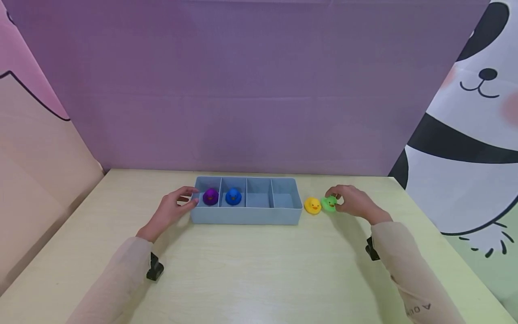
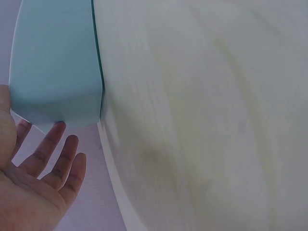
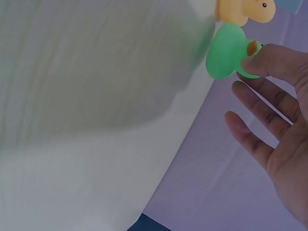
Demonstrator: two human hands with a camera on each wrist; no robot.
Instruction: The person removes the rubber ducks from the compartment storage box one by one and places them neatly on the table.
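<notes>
Green duck (image 1: 329, 203) sits on the table (image 1: 259, 265) right of centre in the head view, just beside the yellow duck (image 1: 312, 205) on its left, apparently touching it.

Working from the left of the frame:

1. Your left hand (image 1: 171, 209) rests at the left end of the blue tray (image 1: 247, 217). Its fingers are straight and relaxed; the fingertips (image 1: 193, 201) touch the tray's end wall. It holds nothing. In the left wrist view the fingers (image 2: 57, 156) lie spread just below the tray corner (image 2: 57, 72).
2. The tray has four compartments in a row. The purple duck (image 1: 210, 196) occupies the leftmost, the blue duck (image 1: 233, 196) the second.
3. The yellow duck stands just off the tray's right end.
4. Your right hand (image 1: 354, 202) pinches the green duck. In the right wrist view the thumb (image 3: 269, 60) presses on the green duck (image 3: 226, 53) while the other fingers (image 3: 262, 103) stay extended; the yellow duck (image 3: 243, 9) appears at the upper edge.
</notes>
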